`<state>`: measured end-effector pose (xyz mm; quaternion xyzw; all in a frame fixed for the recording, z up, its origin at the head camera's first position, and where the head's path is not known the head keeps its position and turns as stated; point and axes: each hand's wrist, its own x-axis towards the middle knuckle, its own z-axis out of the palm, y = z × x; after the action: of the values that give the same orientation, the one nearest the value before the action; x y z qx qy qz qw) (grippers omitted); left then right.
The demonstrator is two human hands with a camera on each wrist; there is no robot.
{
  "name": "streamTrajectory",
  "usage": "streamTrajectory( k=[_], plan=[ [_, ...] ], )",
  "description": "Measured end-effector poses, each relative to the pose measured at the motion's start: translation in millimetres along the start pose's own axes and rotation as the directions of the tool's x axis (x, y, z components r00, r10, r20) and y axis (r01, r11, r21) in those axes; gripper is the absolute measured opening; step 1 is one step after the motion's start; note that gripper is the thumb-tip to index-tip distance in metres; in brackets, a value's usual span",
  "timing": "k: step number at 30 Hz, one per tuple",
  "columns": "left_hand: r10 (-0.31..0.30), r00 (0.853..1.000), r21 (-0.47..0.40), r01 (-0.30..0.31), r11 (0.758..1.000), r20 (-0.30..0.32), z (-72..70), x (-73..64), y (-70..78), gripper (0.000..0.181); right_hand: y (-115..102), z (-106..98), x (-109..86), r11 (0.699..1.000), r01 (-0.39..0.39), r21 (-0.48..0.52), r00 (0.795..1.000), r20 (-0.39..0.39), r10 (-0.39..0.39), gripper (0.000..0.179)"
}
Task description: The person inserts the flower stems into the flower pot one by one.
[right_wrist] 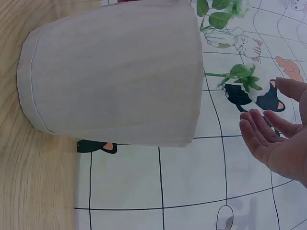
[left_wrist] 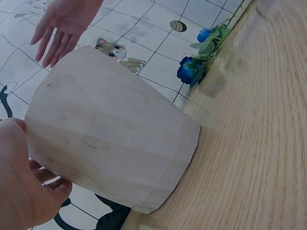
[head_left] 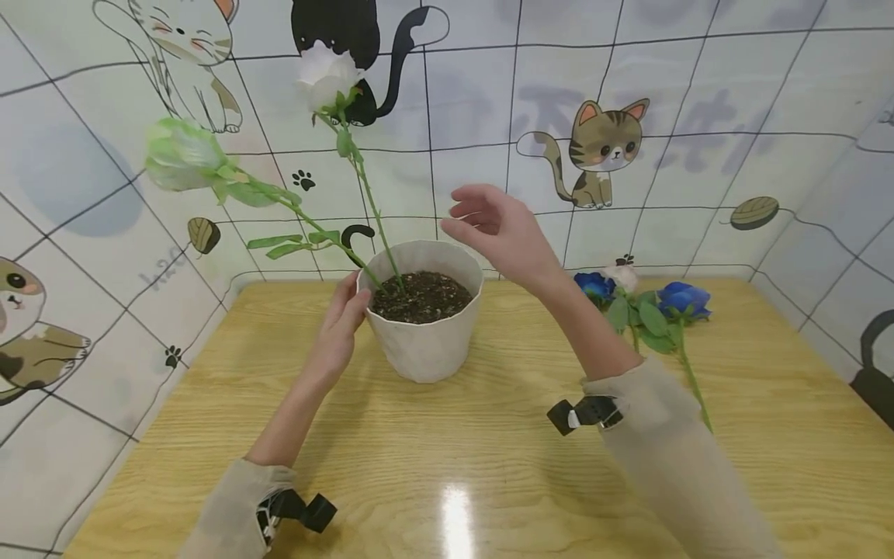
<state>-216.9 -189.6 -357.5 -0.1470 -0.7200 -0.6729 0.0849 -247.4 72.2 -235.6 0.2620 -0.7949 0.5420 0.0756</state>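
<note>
A white flower pot (head_left: 422,349) filled with dark soil (head_left: 426,299) stands on the wooden table. Two artificial roses rise from the soil and lean left: a pale green rose (head_left: 185,155) and a white rose (head_left: 328,78). My left hand (head_left: 342,322) holds the pot at its left side, thumb near the rim; the left wrist view shows its fingers (left_wrist: 55,187) bent against the wall. Above and right of the rim, my right hand (head_left: 499,233) is raised in the air, apart from pot and stems. Its fingers are loosely bent with nothing between them, as the right wrist view shows (right_wrist: 278,139).
On the table's right side lie loose roses: a blue rose (head_left: 683,299), another blue rose (head_left: 594,286) and a pale pink rose (head_left: 621,276), partly behind my right forearm. A tiled backdrop with cartoon cats (head_left: 608,147) rises behind the table (head_left: 391,458).
</note>
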Motion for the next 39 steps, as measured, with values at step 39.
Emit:
streamTrajectory(
  k=[39],
  plan=[
    [0.008, 1.0, 0.025, -0.008, 1.0, -0.004, 1.4, -1.0, -1.7, 0.051, 104, -121, -115.3, 0.859, -0.383, -0.34, 0.916, -0.022, 0.4, 0.057]
  ],
)
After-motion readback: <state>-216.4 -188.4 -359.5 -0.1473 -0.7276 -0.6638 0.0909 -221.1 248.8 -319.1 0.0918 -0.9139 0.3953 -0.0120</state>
